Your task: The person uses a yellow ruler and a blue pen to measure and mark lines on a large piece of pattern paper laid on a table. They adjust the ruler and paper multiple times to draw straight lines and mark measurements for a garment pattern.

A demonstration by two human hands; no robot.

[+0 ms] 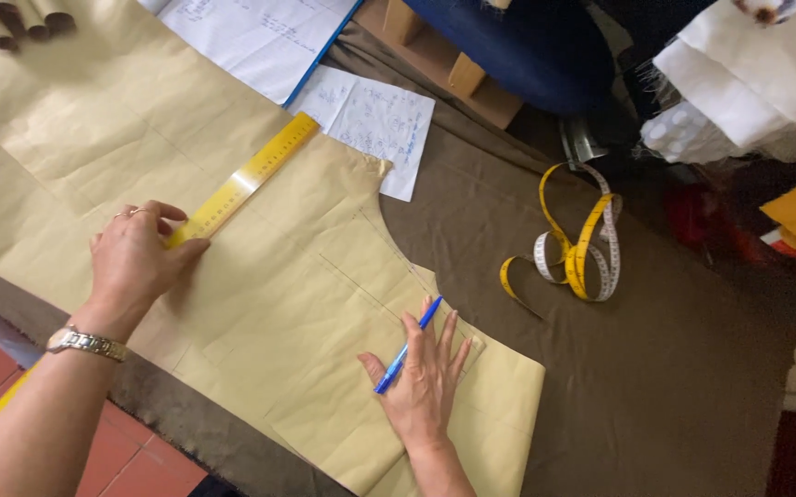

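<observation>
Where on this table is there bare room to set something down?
The widest free patch is the brown cloth below the yellow tape measure, right of the tan paper pattern. A smaller one lies between tape and white note sheet. The pattern is crowded: left hand on yellow ruler, right hand holding blue pen.

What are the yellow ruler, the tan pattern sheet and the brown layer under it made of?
Ruler: looks like rigid plastic, glossy, a bright glare band across it.
Pattern sheet: likely kraft-type paper, matte, with sharp creases and pencil lines.
Brown layer: seems woven cloth, matte, soft folds; the edge near the floor looks frayed.
</observation>
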